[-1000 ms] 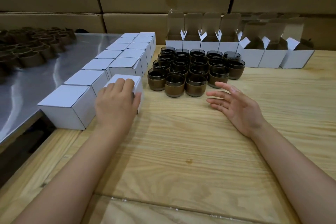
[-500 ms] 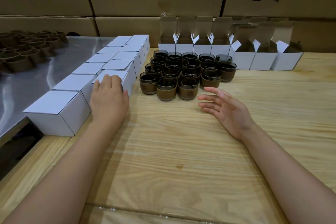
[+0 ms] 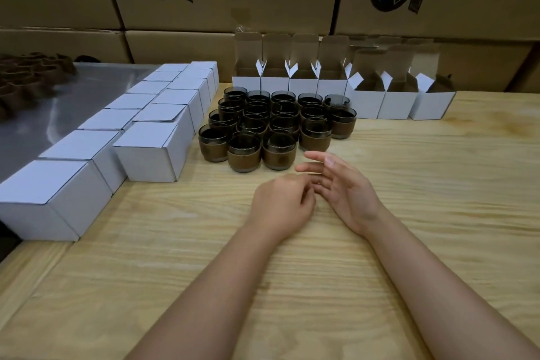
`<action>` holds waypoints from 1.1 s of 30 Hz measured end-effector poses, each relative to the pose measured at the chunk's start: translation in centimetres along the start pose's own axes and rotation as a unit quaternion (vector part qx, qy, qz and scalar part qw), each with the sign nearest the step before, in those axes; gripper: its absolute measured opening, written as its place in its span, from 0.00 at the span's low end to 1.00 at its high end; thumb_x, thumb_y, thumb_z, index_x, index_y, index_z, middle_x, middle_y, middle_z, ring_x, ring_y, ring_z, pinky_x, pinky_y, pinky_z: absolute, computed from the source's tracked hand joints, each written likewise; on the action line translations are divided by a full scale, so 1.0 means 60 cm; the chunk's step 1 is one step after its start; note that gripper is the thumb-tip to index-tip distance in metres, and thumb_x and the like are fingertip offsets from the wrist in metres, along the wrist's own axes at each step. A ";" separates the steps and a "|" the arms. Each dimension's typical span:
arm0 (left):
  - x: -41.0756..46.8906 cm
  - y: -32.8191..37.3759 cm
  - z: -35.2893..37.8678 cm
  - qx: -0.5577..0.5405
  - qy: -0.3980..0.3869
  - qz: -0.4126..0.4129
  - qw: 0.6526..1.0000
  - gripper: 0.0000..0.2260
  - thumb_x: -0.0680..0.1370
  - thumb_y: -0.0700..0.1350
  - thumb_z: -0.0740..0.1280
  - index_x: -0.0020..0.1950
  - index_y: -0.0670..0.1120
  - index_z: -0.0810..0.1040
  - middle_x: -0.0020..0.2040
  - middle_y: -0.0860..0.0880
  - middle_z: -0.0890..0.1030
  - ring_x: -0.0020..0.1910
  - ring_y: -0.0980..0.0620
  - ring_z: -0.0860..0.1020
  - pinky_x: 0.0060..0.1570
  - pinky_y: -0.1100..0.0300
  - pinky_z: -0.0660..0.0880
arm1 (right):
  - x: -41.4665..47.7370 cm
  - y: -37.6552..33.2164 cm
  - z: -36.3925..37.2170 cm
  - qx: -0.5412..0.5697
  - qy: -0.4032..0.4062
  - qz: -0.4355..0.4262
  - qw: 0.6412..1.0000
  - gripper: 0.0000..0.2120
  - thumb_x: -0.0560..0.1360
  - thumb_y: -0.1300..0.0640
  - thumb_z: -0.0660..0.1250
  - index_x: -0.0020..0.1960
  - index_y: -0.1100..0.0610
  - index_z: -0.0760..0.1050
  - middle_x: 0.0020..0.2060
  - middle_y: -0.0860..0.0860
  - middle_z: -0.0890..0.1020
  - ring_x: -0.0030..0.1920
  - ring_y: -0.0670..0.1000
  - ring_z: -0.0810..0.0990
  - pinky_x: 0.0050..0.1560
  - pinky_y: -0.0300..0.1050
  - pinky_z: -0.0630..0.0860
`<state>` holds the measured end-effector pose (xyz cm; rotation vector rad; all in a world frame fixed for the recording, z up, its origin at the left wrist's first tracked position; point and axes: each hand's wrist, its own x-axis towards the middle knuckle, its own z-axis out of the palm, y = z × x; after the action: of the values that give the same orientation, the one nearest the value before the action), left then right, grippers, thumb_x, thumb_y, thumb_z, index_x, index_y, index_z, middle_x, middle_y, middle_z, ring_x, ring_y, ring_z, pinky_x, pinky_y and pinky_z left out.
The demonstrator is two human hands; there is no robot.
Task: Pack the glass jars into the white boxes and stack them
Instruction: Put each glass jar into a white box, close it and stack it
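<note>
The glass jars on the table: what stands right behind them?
A row of open white boxes, lids up, stands behind the glass jars. Their front walls hide whatever is inside.

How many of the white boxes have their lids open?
7. Behind the glass jars stand open boxes one, two, three and four; to their right, nearer, sit five, six and seven. Flaps behind those hint at more, hidden.

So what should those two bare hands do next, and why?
Probably the right hand should reach for the nearest dark glass jar with a brown sleeve, just ahead of it. It and the left hand hold nothing, closed white cardboard boxes are lined up on the left, and open white cardboard boxes stand behind the jars.
</note>
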<state>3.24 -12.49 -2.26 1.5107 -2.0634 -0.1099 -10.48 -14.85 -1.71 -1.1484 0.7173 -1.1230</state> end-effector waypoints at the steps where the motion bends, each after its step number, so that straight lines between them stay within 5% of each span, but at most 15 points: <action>1: 0.002 -0.003 0.003 -0.004 -0.007 0.000 1.000 0.08 0.79 0.50 0.61 0.53 0.50 0.76 0.44 0.52 0.79 0.46 0.49 0.78 0.37 0.58 0.64 | -0.001 0.000 0.001 0.003 0.004 -0.001 1.000 0.18 0.72 0.52 0.60 0.59 0.58 0.75 0.49 0.57 0.82 0.46 0.50 0.81 0.47 0.40 0.78; 6: 0.013 -0.016 0.006 -0.057 -0.018 -0.029 0.998 0.04 0.77 0.50 0.62 0.47 0.52 0.76 0.33 0.56 0.71 0.41 0.52 0.75 0.37 0.58 0.64 | 0.003 0.000 0.002 -0.037 0.126 -0.056 0.990 0.09 0.78 0.63 0.60 0.51 0.59 0.78 0.44 0.57 0.83 0.44 0.55 0.81 0.48 0.47 0.76; 11: 0.015 -0.017 0.007 -0.069 -0.027 -0.030 0.997 0.04 0.77 0.50 0.62 0.43 0.54 0.73 0.31 0.57 0.69 0.37 0.56 0.71 0.34 0.60 0.62 | 0.046 -0.014 -0.021 -0.122 0.335 -0.116 0.927 0.14 0.78 0.69 0.58 0.44 0.54 0.77 0.39 0.52 0.81 0.38 0.49 0.77 0.41 0.40 0.74; 14: 0.015 -0.019 0.007 -0.074 -0.026 -0.031 0.996 0.04 0.77 0.50 0.62 0.43 0.54 0.72 0.30 0.56 0.69 0.36 0.57 0.70 0.34 0.60 0.61 | 0.105 -0.042 -0.074 -0.216 0.391 -0.093 0.890 0.13 0.78 0.66 0.58 0.45 0.50 0.75 0.46 0.51 0.80 0.45 0.51 0.78 0.48 0.46 0.76; 17: 0.013 -0.020 0.009 -0.076 -0.023 -0.035 0.996 0.04 0.78 0.51 0.61 0.43 0.54 0.72 0.30 0.56 0.69 0.36 0.56 0.70 0.35 0.60 0.61 | 0.171 -0.081 -0.145 -0.378 0.380 -0.040 0.843 0.13 0.79 0.64 0.57 0.60 0.53 0.74 0.59 0.51 0.77 0.58 0.52 0.76 0.59 0.47 0.74; 19: 0.014 -0.021 0.011 -0.074 -0.020 -0.035 0.996 0.05 0.78 0.51 0.61 0.44 0.53 0.73 0.30 0.56 0.69 0.36 0.56 0.70 0.36 0.59 0.62 | 0.211 -0.106 -0.187 -0.484 0.340 -0.014 0.806 0.20 0.78 0.66 0.57 0.69 0.56 0.69 0.64 0.52 0.74 0.62 0.53 0.73 0.58 0.43 0.69; 25: 0.015 -0.023 0.015 -0.079 -0.009 -0.033 0.996 0.05 0.77 0.51 0.61 0.44 0.53 0.72 0.29 0.56 0.68 0.35 0.56 0.68 0.31 0.64 0.59 | 0.301 -0.140 -0.234 -0.618 0.224 0.055 0.751 0.31 0.76 0.66 0.58 0.77 0.56 0.54 0.75 0.55 0.60 0.69 0.59 0.67 0.55 0.47 0.70; 29: 0.013 -0.026 0.016 -0.088 -0.009 -0.034 0.995 0.05 0.77 0.51 0.61 0.43 0.52 0.71 0.29 0.57 0.68 0.34 0.58 0.68 0.31 0.69 0.59 | 0.331 -0.140 -0.239 -0.690 0.199 0.094 0.690 0.23 0.78 0.65 0.56 0.73 0.62 0.62 0.68 0.61 0.68 0.64 0.62 0.71 0.54 0.50 0.71; 33: 0.013 -0.026 0.017 -0.090 -0.008 -0.037 0.995 0.05 0.77 0.51 0.62 0.42 0.52 0.71 0.29 0.57 0.68 0.34 0.58 0.68 0.32 0.64 0.60 | 0.329 -0.138 -0.236 -0.722 0.196 0.068 0.660 0.13 0.80 0.64 0.52 0.60 0.64 0.71 0.55 0.62 0.75 0.51 0.60 0.73 0.46 0.49 0.70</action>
<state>3.91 -14.01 -3.41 1.4797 -1.9526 -0.3288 -19.41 -38.26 3.81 -2.0797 2.2267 -0.4724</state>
